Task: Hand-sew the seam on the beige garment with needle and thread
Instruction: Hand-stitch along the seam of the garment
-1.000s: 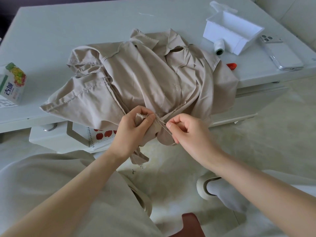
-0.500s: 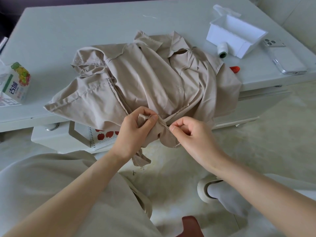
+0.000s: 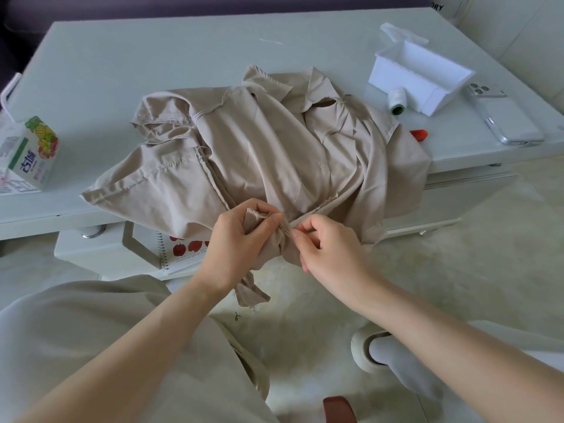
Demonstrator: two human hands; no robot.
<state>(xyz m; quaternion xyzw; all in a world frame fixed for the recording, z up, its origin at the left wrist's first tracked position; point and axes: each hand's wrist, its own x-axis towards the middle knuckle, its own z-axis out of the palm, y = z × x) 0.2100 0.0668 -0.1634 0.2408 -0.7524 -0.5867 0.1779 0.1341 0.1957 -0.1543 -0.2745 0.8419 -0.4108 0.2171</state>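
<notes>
while left hand (image 3: 235, 248) grips, right hand (image 3: 329, 251) pinches garment (image 3: 274, 154)

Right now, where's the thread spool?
In the head view, the spool lies on the table at far right, beside the white box, just past the garment's right edge.

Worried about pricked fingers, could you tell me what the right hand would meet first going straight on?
Probably the pinched fold of beige garment, then the left hand behind it; depth unclear.
</notes>
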